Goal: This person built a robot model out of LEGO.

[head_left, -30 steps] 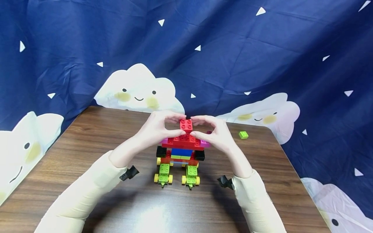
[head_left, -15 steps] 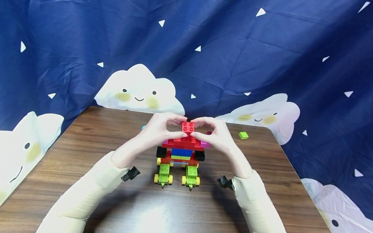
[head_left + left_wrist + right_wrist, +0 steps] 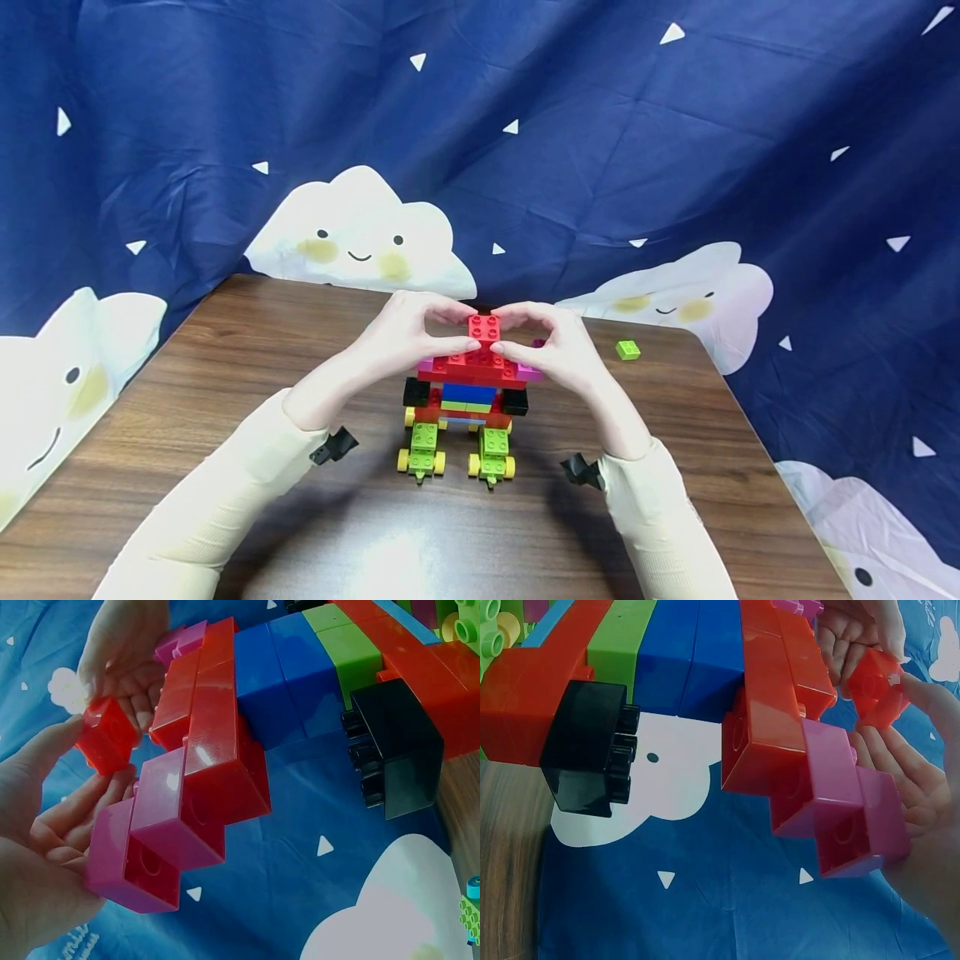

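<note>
A red four-stud brick (image 3: 483,327) sits between my two hands, above the top of a brick-built figure. My left hand (image 3: 408,329) pinches its left side with thumb and fingertips, and my right hand (image 3: 551,337) pinches its right side. In the left wrist view, a gap shows between this brick (image 3: 109,735) and the figure's red top row (image 3: 214,742). The figure stands upright, with pink bricks (image 3: 832,776) at its shoulders, blue bricks (image 3: 468,393) in its middle and black bricks (image 3: 416,392) at the sides. Green wheeled bases (image 3: 422,446) form its feet.
A loose lime-green brick (image 3: 627,350) lies at the back right of the wooden table (image 3: 247,367). At the right edge of the left wrist view, a green studded piece (image 3: 470,919) is partly visible. A blue cloud-print cloth (image 3: 480,150) hangs behind the table.
Over the last second the red brick and both hands have shifted slightly right and toward me. In the last half second the left hand moved a little left; the figure stays put.
</note>
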Action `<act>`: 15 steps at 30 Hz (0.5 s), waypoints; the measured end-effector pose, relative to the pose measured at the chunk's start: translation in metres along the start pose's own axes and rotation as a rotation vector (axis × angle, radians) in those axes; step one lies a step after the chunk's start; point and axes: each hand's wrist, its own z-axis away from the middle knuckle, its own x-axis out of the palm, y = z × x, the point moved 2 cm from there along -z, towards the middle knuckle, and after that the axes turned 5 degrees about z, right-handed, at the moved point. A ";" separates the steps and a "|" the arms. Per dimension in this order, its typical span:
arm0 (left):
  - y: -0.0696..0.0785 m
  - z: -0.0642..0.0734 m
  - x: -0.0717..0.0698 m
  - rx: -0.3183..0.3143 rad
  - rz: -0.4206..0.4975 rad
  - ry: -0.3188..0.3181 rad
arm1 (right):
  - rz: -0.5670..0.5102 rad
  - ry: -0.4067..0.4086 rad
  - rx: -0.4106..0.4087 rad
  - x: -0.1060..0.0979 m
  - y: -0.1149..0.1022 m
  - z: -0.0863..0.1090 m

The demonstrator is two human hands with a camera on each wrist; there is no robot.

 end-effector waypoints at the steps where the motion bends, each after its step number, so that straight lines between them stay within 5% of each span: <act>1: 0.000 0.000 0.000 -0.008 0.004 -0.001 | 0.002 -0.004 0.001 0.000 0.000 0.000; 15: -0.004 -0.002 -0.001 0.023 -0.035 -0.031 | 0.048 -0.065 0.065 -0.002 -0.001 -0.003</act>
